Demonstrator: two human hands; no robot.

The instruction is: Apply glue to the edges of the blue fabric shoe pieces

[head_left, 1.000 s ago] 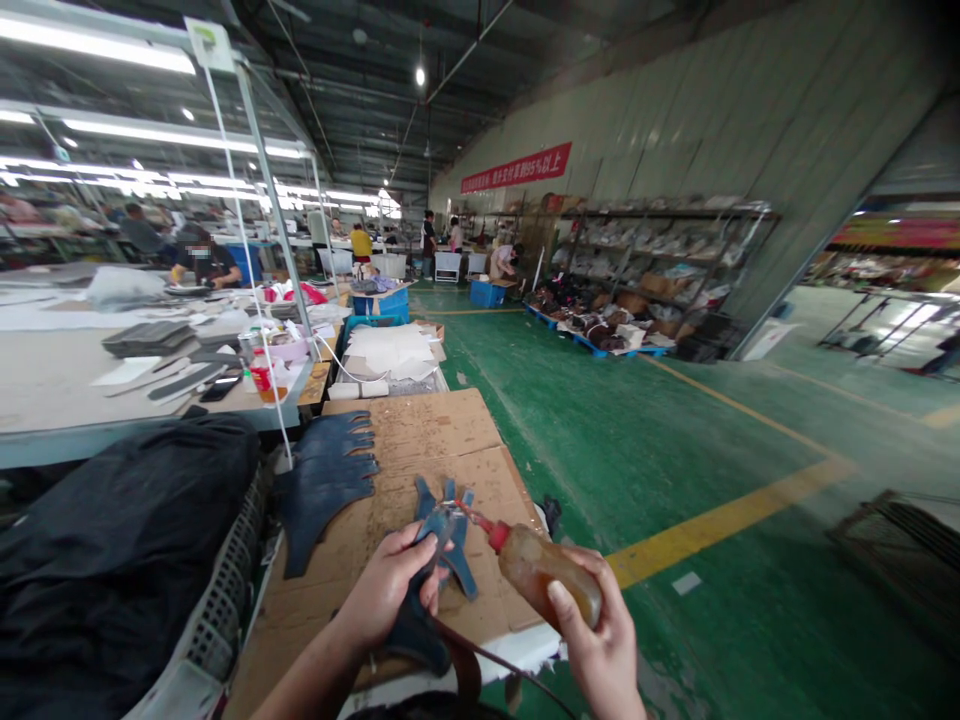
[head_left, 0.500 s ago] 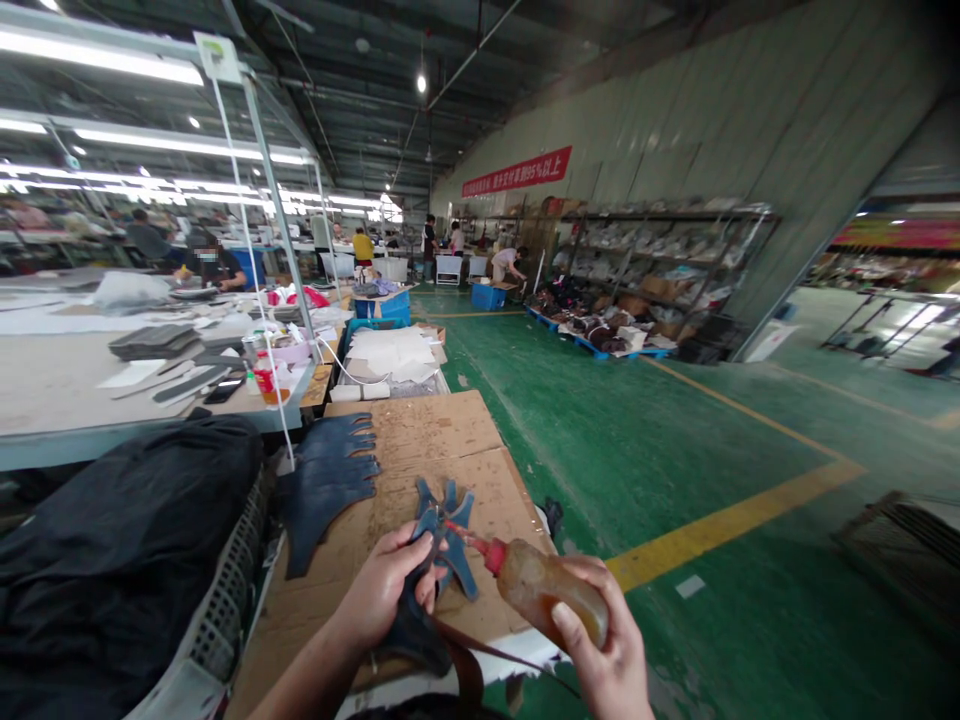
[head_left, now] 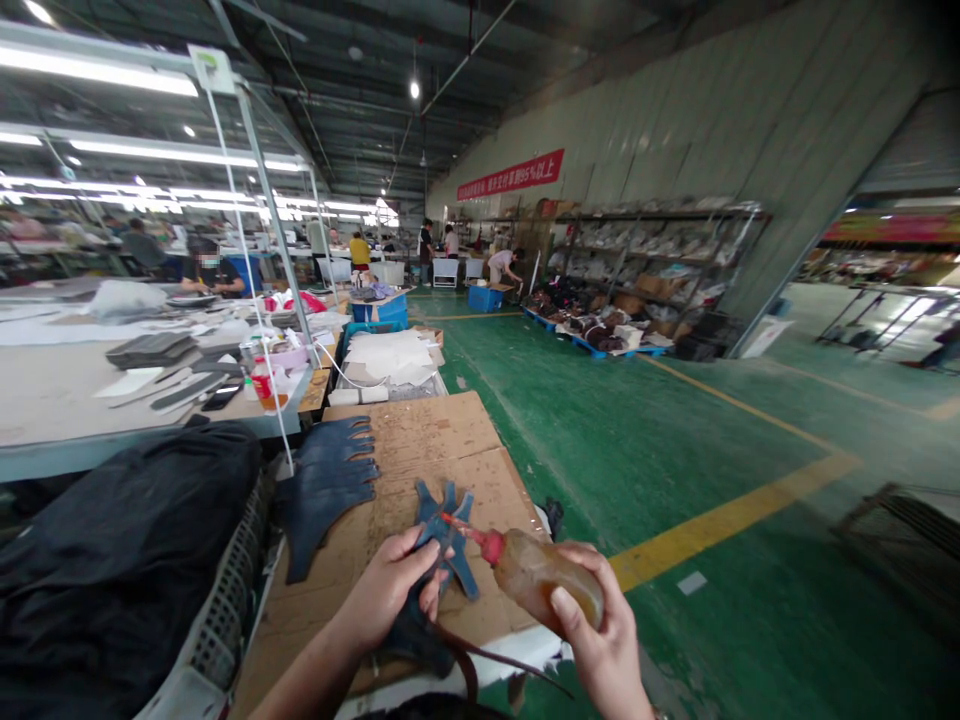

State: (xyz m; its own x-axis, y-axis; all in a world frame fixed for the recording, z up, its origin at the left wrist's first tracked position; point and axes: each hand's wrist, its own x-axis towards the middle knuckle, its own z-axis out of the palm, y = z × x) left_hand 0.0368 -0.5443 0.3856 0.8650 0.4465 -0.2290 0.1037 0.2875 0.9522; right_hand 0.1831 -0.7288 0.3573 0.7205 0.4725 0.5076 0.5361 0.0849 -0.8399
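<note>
Pinched between the thumb and fingers of my left hand (head_left: 401, 580) is a dark blue cut piece (head_left: 459, 565) with several pointed strips. My right hand (head_left: 600, 625) is wrapped round a squeeze bottle (head_left: 544, 580) of amber liquid, tilted with its red nozzle (head_left: 469, 532) pointing left. The nozzle tip is at the blue piece, just beyond my left fingers; whether it touches is too small to tell. More blue pieces (head_left: 326, 480) lie spread on the cardboard (head_left: 427, 430) to the left. A brown strap (head_left: 502, 657) hangs below my hands.
A crate (head_left: 225, 610) with black cloth (head_left: 112, 570) stands at the left. Behind it, a long table (head_left: 52, 400) holds stacked pieces and a red-labelled bottle (head_left: 264, 385). A bin of pale sheets (head_left: 390, 358) adjoins the cardboard. Green floor (head_left: 540, 430) lies to the right; people work farther back.
The bottle and my right hand have shifted slightly left, bringing the nozzle tip farther over the blue piece. My left hand keeps its hold. The camera view has shifted a little.
</note>
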